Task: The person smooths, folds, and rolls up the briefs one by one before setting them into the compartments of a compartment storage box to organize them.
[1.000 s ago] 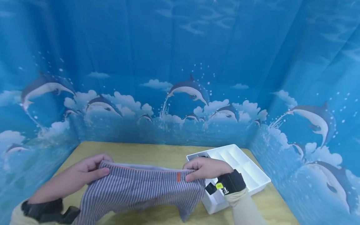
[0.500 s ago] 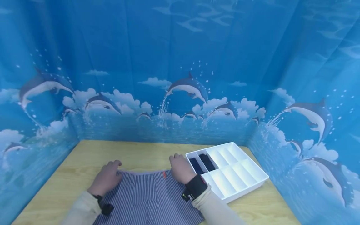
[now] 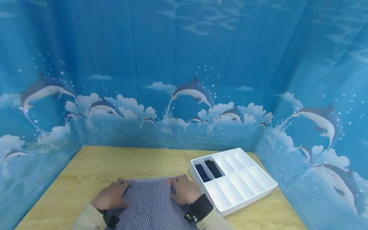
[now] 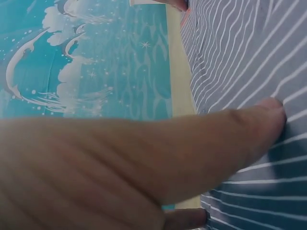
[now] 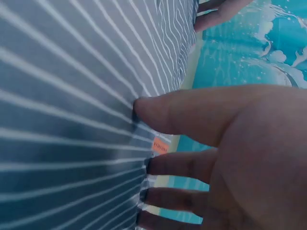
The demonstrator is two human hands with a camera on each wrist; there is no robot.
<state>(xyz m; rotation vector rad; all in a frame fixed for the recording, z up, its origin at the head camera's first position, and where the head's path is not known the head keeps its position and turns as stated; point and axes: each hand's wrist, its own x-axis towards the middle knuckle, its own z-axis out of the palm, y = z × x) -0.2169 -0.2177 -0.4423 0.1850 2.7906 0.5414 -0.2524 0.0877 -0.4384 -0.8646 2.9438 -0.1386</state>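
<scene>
Grey-and-white striped underpants (image 3: 152,199) lie spread on the wooden table, waistband toward the back. A small orange label (image 5: 160,144) marks the waistband near my right hand. My left hand (image 3: 111,195) rests on the left side of the waistband; in the left wrist view its thumb (image 4: 240,132) touches the striped cloth. On the right side, my right hand (image 3: 185,191) presses the cloth, its fingers extended and spread in the right wrist view. The lower part of the underpants runs out of the head view.
At the right stands a white divided box (image 3: 240,188). Its two back-left compartments hold a navy cloth piece (image 3: 203,172) and a black cloth piece (image 3: 213,168). Around the table (image 3: 115,159) hangs a blue dolphin-print curtain (image 3: 161,64).
The underpants, held up by the waistband a second ago, came down flat on the table. Both hands have let go of the waistband, then shifted slightly nearer onto the cloth.
</scene>
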